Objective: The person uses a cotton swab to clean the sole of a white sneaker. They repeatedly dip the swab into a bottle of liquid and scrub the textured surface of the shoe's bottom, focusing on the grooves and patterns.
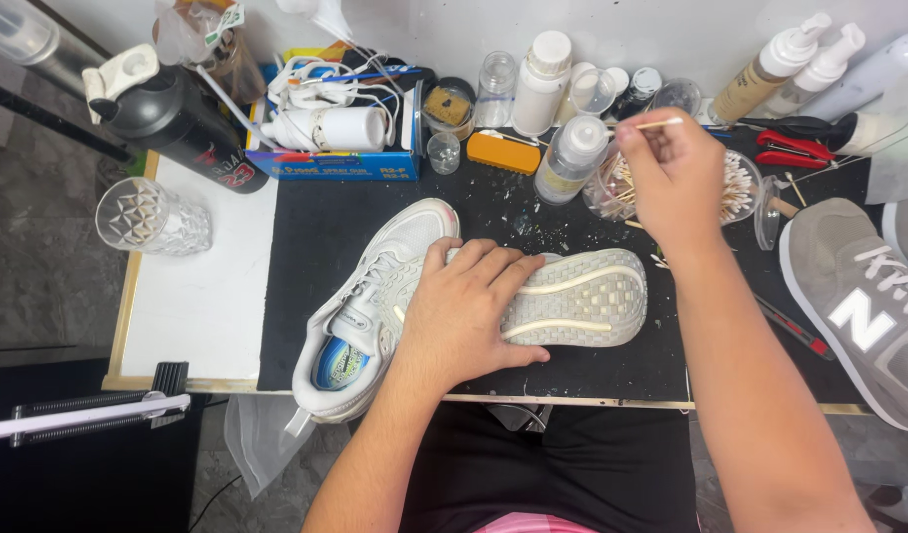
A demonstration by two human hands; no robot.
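left hand point(471, 314) flat on sneaker sole point(572, 296) | right hand point(676, 178) grip pinching cotton swab point(659, 123)

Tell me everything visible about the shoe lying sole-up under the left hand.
The sole-up shoe lies on the black mat, its toe pointing right. Its pale grey sole has a woven-looking tread of small squares with two cream curved strips. The material looks like rubber. The left hand presses flat on its heel half. Its heel end rests against a second white shoe, which lies on its side.
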